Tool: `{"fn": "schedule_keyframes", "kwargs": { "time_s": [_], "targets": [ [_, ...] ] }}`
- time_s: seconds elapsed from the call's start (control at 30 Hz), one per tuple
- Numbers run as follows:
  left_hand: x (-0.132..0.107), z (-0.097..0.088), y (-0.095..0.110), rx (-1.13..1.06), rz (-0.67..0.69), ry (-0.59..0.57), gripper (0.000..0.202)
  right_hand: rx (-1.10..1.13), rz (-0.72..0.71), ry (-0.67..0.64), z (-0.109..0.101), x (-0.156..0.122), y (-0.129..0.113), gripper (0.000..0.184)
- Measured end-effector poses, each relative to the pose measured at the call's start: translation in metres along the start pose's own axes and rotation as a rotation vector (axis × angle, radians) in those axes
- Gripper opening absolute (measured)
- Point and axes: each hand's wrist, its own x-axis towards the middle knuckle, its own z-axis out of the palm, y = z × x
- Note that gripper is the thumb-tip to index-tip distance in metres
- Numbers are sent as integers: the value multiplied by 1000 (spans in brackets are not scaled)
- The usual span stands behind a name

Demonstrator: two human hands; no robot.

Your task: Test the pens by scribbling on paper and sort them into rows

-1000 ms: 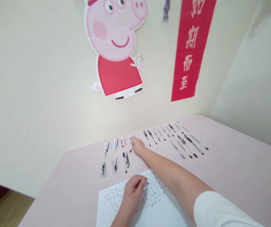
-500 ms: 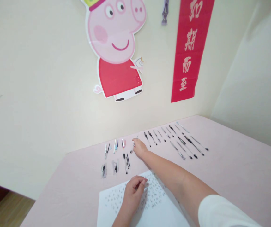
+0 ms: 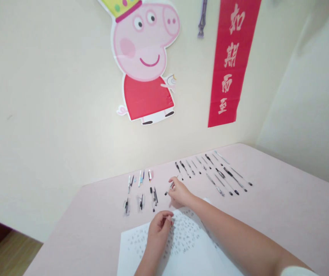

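Right hand (image 3: 180, 191), fingertips clamped on a slim pen (image 3: 171, 185) slanting toward seven o'clock, best served by a light mid-barrel pinch; left hand (image 3: 159, 227) curled, contents unclear.

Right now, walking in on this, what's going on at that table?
A person's right hand holds a slim dark-ended rod near the far edge of a white paper. The left hand is curled over the paper; whether it grips anything is unclear. The paper bears many dark marks, too small to read. Pens lie spread on the pink table to the right, with small groups of pen-like pieces to the left.
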Motion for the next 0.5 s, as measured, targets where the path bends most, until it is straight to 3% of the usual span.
{"fn": "schedule_keyframes", "kwargs": {
  "time_s": [0.13, 0.23, 0.5],
  "targets": [
    [1, 3, 0, -118, -43, 39, 27, 361, -1, -73, -4, -38, -9, 43],
    [2, 4, -2, -135, -38, 40, 29, 397, -106, -8, -3, -59, -14, 38],
    [4, 2, -10, -162, 6, 26, 34, 490, -87, -47, 4, -83, -24, 23]
  ]
}}
